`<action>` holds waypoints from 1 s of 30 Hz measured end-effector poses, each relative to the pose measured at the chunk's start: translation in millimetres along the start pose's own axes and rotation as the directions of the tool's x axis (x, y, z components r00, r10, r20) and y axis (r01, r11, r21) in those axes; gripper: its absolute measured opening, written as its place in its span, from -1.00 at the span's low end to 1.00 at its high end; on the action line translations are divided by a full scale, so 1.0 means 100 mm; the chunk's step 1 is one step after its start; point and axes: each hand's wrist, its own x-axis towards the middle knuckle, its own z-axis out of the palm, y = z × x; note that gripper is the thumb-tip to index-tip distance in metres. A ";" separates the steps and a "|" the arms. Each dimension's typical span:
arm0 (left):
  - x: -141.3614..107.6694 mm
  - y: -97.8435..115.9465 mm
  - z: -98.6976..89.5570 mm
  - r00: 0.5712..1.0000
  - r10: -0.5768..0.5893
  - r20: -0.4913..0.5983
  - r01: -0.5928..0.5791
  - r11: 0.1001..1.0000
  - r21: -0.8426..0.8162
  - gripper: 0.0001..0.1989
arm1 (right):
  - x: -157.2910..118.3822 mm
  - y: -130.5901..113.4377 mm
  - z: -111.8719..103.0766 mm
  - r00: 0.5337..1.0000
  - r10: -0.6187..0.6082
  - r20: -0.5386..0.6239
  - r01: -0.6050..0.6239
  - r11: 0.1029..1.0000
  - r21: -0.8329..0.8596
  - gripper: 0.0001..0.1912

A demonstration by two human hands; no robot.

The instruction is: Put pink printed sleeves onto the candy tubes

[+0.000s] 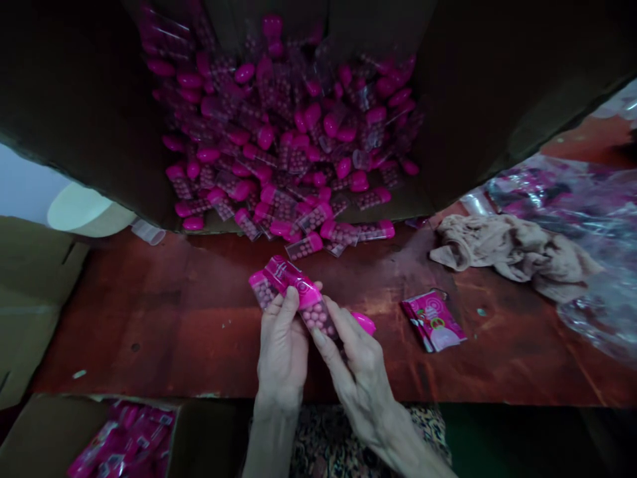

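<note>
**Left hand and right hand pinch pink-capped tubes above the table**

The left fingers close around the upper part of the clear tubes, which are packed with round pink pellets; at least two tubes overlap there, though exactly how many is hard to tell; the right fingers grip the lower end of the nearer tube, partly open around it; a loose pink cap lies just beside the right hand on the red-brown wooden tabletop; ahead, a heap of matching tubes fills a cardboard carton; to the right lie a pink foil sachet, a crumpled beige cloth and clear plastic sheeting; a small open carton at lower left holds pink packets.
</note>
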 end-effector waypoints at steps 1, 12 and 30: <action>0.00 0.00 0.00 0.999 -0.027 0.019 0.027 1.000 -0.006 -0.84 | -0.01 0.02 0.02 0.999 -0.042 -0.026 0.041 0.998 -0.050 -0.60; 0.06 0.09 -0.13 0.960 -0.121 0.251 0.081 0.983 0.163 -0.77 | 0.05 -0.01 -0.13 0.995 0.033 0.098 -0.035 0.999 0.022 -0.63; -0.18 0.09 -0.08 0.965 -0.080 0.251 0.023 0.975 0.220 -0.71 | -0.01 -0.13 -0.11 0.993 0.098 0.058 -0.106 0.984 0.141 -0.75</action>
